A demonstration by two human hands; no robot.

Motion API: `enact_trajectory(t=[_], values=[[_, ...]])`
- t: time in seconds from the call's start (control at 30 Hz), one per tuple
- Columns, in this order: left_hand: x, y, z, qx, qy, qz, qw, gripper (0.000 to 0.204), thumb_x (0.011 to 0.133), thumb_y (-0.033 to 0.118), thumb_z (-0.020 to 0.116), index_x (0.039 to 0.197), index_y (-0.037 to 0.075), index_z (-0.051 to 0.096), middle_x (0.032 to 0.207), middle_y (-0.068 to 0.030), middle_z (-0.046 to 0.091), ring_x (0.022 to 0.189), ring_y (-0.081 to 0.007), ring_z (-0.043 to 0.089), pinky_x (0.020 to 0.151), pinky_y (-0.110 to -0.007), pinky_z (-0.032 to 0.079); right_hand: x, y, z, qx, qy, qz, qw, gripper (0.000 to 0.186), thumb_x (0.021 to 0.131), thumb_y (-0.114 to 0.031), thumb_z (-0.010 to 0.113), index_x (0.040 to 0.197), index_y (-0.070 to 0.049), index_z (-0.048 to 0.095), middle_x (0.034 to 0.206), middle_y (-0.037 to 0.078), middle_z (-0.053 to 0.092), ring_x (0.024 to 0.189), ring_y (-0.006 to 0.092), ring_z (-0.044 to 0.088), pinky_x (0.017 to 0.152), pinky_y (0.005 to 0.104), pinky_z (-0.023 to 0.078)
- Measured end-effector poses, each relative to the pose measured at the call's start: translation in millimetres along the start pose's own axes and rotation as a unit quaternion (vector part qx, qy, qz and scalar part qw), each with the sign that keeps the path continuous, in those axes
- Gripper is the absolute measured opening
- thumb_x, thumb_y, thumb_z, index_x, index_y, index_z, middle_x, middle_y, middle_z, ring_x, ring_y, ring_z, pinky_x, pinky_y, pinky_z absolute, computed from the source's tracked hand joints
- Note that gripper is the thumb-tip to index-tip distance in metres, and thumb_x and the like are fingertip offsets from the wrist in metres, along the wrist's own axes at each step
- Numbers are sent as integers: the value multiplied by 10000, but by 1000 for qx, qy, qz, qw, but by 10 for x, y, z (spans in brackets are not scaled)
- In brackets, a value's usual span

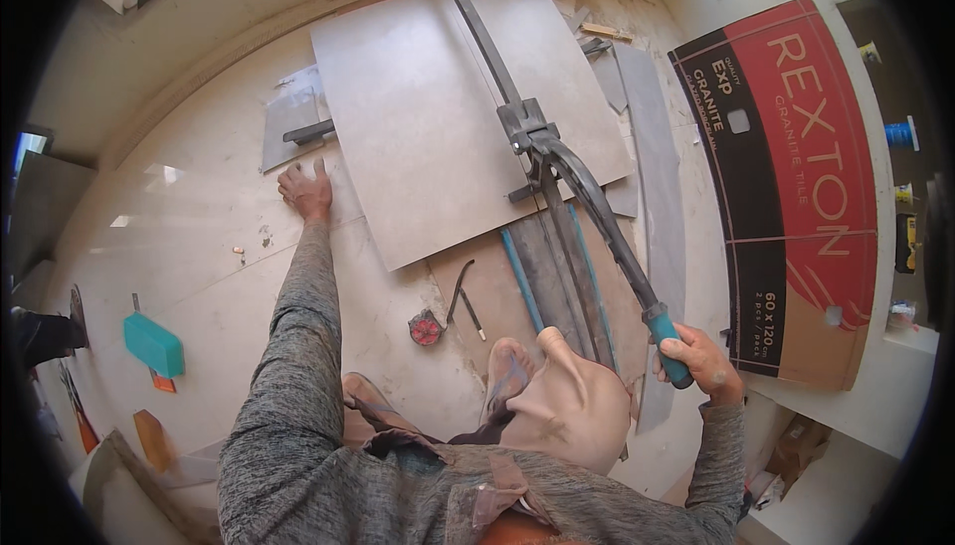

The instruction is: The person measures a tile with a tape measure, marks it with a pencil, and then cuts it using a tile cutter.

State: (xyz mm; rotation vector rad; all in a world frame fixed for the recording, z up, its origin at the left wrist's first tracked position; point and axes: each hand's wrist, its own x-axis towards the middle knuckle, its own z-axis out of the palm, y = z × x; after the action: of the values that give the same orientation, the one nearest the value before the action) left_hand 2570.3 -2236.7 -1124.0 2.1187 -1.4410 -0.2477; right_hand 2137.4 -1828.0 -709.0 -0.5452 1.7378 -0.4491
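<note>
My right hand (704, 358) is wrapped round the teal grip on the long lever of a manual tile cutter (607, 227). The lever slopes up to the cutter's dark carriage on its rail. Under the rail lies a large beige-grey tile (428, 117), which hides part of the cutter's base. My left hand (306, 192) rests on the floor left of the tile, fingers apart and nothing in it. Just beyond that hand are a black side support (308, 132) and a smaller grey tile piece (288, 117).
A red and black tile carton (796, 187) is at the right. Grey tile strips (652, 207) lie between it and the cutter. A red and black tape measure (425, 326) sits near my feet. A teal sponge float (153, 345) lies at the left. Walls border the far side.
</note>
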Motion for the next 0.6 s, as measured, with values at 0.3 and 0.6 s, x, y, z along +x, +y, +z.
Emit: enact_trajectory(t=[0.3,0.6], values=[[114,-36,-103,-122,-75,16,990,518,887,482,657,991,-25,665,1004,-200,623,1014,-353,570,936,-443,444,-658,1992,-61,-50,-1,191,980,414,802,-297,765,1133,-61,689,926,29,683,892,171,632,842,311,488],[-328,787,-451,-199,-11,130,971,375,933,345,640,950,-30,651,979,-174,625,935,-318,577,866,-425,460,-405,2771,-553,-308,-5,270,912,560,706,-197,832,1199,11,666,1035,134,719,983,227,659,893,349,513]])
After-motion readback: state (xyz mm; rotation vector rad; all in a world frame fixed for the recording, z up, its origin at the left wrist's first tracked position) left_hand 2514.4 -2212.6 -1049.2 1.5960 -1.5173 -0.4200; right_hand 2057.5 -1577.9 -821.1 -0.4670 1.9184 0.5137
